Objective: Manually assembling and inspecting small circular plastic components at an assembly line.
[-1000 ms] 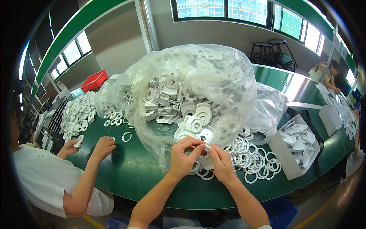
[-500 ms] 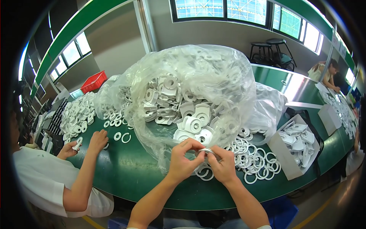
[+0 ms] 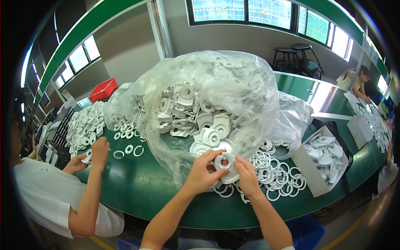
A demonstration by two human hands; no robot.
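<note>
Between my two hands is a white plastic part (image 3: pixel 229 176) with a round collar and a hole, its face turned up toward me. My left hand (image 3: pixel 203 171) pinches its left side, and a fingertip shows through the hole. My right hand (image 3: pixel 248 178) grips its right edge with thumb and fingers. Just beyond, a big clear plastic bag (image 3: pixel 216 71) lies open with many similar white parts (image 3: pixel 210 136) in its mouth. Loose white rings (image 3: pixel 287 179) lie heaped beside my right hand, some partly under it.
A cardboard box (image 3: pixel 310 177) of white parts stands at the right on the green table (image 3: pixel 166 208). At the left a co-worker (image 3: pixel 54 200) handles a similar part near a pile of parts (image 3: pixel 85 125). A red crate (image 3: pixel 103 89) sits farther back.
The part in my hands has tilted from edge-on to face-up, showing its hole. The co-worker's right hand has moved up and left, and a ring beneath it has come into view.
</note>
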